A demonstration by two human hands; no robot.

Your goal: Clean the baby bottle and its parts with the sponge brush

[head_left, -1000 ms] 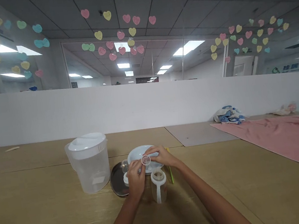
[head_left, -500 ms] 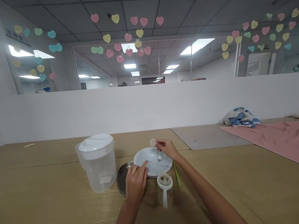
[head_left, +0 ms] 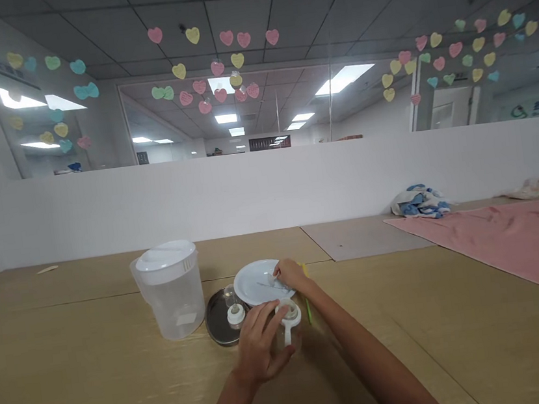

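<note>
My left hand (head_left: 260, 347) curves around the left side of a clear baby bottle, its fingers on the rim and the thumb low in front. The baby bottle (head_left: 290, 313) stands upright with its top off and a white handle facing me. Over the right part of a white plate (head_left: 246, 277), my right hand (head_left: 292, 274) is closed in a pinch on a small whitish bottle straw piece, mostly hidden by the fingers. Left of the bottle, a dark metal tray (head_left: 219, 329) bears a white bottle ring (head_left: 235, 315) and a clear cap (head_left: 230, 294).
A lidded clear plastic pitcher (head_left: 176, 298) stands left of the tray. A green and yellow stick (head_left: 308, 308) lies right of the plate. Farther right are a pink cloth (head_left: 500, 242) and a crumpled blue and white cloth (head_left: 419, 202) by the wall.
My left hand has moved from the plate's edge onto the bottle, uncovering the ring on the tray. My right hand has lowered the straw piece into the plate. The view has shifted slightly right.
</note>
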